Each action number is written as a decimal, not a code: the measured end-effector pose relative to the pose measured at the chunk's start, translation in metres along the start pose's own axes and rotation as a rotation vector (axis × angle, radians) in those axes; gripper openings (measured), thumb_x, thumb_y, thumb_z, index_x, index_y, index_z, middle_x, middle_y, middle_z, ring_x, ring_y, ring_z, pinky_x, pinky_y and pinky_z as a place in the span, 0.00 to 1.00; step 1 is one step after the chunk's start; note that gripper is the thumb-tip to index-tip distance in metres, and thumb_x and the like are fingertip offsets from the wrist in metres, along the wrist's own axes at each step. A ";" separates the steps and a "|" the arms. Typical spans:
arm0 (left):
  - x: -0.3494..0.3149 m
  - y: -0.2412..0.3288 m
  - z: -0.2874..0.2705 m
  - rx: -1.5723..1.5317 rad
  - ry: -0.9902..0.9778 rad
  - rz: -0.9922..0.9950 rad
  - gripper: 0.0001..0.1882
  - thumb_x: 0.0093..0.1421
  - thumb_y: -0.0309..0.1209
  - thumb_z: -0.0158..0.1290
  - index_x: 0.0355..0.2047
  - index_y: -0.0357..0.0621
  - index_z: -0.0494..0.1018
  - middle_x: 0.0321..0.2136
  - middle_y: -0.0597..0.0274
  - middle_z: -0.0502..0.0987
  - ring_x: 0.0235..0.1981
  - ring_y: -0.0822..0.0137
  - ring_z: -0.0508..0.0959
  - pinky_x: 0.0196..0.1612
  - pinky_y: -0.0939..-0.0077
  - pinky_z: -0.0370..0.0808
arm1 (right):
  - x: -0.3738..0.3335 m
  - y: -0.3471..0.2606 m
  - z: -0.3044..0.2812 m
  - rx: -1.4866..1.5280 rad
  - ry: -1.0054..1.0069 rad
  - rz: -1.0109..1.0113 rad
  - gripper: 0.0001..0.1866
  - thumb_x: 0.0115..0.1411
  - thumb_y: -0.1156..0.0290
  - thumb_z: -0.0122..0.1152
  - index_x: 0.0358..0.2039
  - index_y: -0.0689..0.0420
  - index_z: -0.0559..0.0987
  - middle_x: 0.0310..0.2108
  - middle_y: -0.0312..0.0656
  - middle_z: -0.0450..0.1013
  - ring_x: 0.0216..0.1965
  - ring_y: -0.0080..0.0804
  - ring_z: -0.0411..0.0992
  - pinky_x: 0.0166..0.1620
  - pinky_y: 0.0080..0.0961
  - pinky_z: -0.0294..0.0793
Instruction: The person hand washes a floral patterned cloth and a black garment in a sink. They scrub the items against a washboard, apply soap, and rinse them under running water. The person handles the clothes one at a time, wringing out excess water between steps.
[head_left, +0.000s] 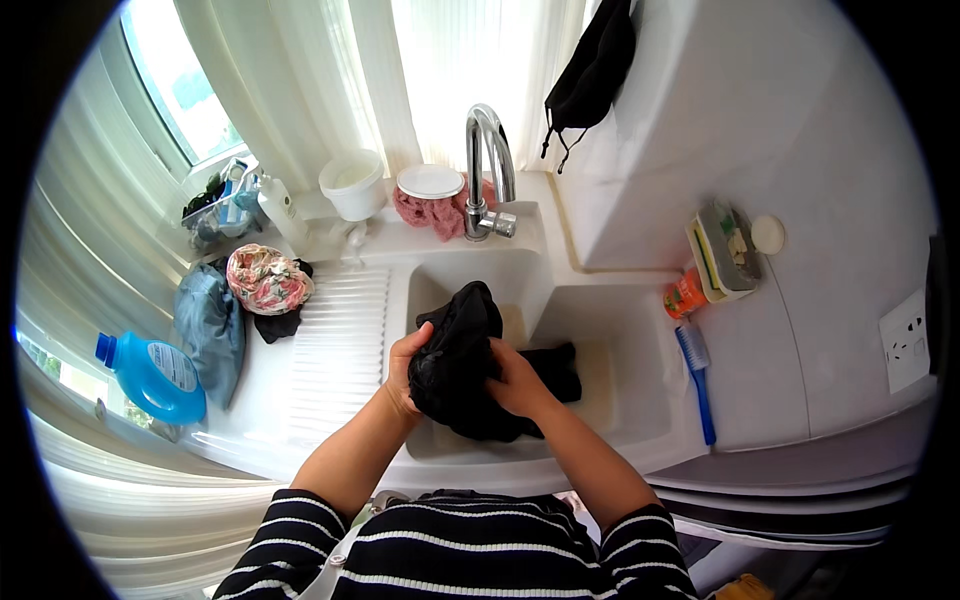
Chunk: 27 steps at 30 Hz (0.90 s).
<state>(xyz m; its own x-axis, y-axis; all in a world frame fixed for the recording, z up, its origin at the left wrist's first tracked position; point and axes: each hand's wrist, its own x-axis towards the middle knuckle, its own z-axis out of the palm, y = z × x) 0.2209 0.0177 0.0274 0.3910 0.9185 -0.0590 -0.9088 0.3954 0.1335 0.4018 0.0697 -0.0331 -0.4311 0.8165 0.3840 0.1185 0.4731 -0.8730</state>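
Observation:
A bunched black cloth garment (455,365) is held up over the divided white sink (650,380). My left hand (403,365) grips its left side, with the thumb on top. On the other side my right hand (518,382) has its fingers sunk into the folds, partly hidden by the fabric. Part of the black fabric trails to the right, over the right basin. The chrome faucet (485,150) stands behind the garment; I see no water running from it.
Left of the basins is a ribbed washboard (340,340). Beyond it lie a floral cloth (268,280), a blue-grey cloth (212,320) and a blue detergent bottle (155,378). A blue-handled brush (697,385) rests at the right edge, below a wall-mounted holder (725,255). A white tub (353,188) sits at the back.

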 end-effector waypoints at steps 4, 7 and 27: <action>-0.009 0.024 -0.004 0.048 0.094 0.061 0.24 0.61 0.38 0.52 0.53 0.34 0.70 0.45 0.45 0.78 0.44 0.51 0.80 0.50 0.57 0.78 | 0.020 0.001 -0.029 -0.063 -0.100 0.237 0.11 0.60 0.76 0.55 0.42 0.62 0.79 0.32 0.45 0.78 0.34 0.32 0.77 0.39 0.25 0.73; -0.021 0.076 -0.032 0.204 0.353 -0.065 0.20 0.61 0.33 0.50 0.50 0.32 0.70 0.42 0.46 0.79 0.42 0.52 0.81 0.49 0.56 0.78 | 0.039 -0.040 -0.063 -0.178 -0.059 0.208 0.08 0.61 0.75 0.55 0.38 0.63 0.79 0.26 0.48 0.76 0.29 0.35 0.76 0.35 0.27 0.72; 0.011 -0.014 0.002 0.813 0.643 0.387 0.15 0.66 0.38 0.53 0.44 0.40 0.71 0.35 0.63 0.78 0.34 0.72 0.78 0.37 0.78 0.77 | 0.032 -0.080 0.003 -0.092 -0.245 0.377 0.21 0.47 0.63 0.70 0.35 0.65 0.75 0.33 0.44 0.77 0.34 0.32 0.75 0.39 0.26 0.74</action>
<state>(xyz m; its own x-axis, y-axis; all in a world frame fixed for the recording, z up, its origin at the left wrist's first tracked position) 0.2380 0.0226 0.0268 -0.2621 0.9015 -0.3445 -0.4947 0.1810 0.8500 0.3761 0.0569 0.0477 -0.5401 0.8403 -0.0477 0.3818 0.1941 -0.9036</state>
